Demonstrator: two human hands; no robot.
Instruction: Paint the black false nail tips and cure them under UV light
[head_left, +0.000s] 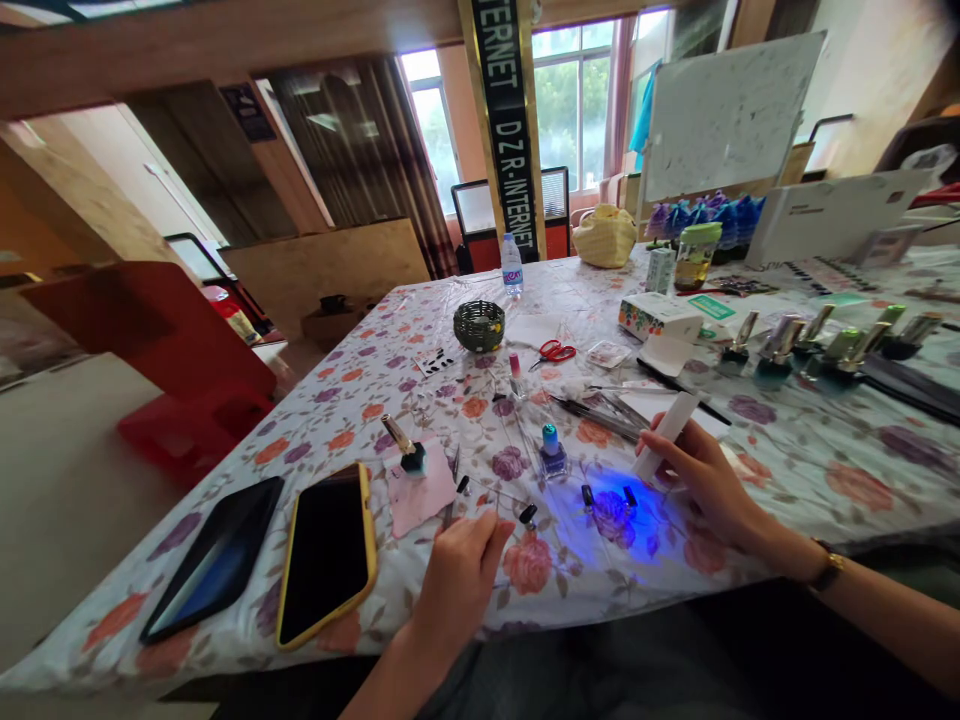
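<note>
My right hand [703, 478] grips a white handheld lamp [667, 432], which casts blue-violet light on the flowered tablecloth. Two small black nail pieces on stands, a left one [588, 497] and a right one [629, 496], stand in that glow. My left hand [466, 560] rests near the table's front edge, its fingers curled together; whatever they may hold is hidden. Just right of it is another black nail piece [529, 515], and one more [463, 485] lies above it. Behind the lit patch stands a small polish bottle with a blue cap [552, 455].
Two phones, one black [214, 560] and one yellow-cased [328, 558], lie at the left. A polish bottle [406, 448] stands on a pink cloth [420, 497]. Farther back are red scissors [555, 352], a woven basket [479, 328], a water bottle [511, 267] and several polish bottles [840, 355].
</note>
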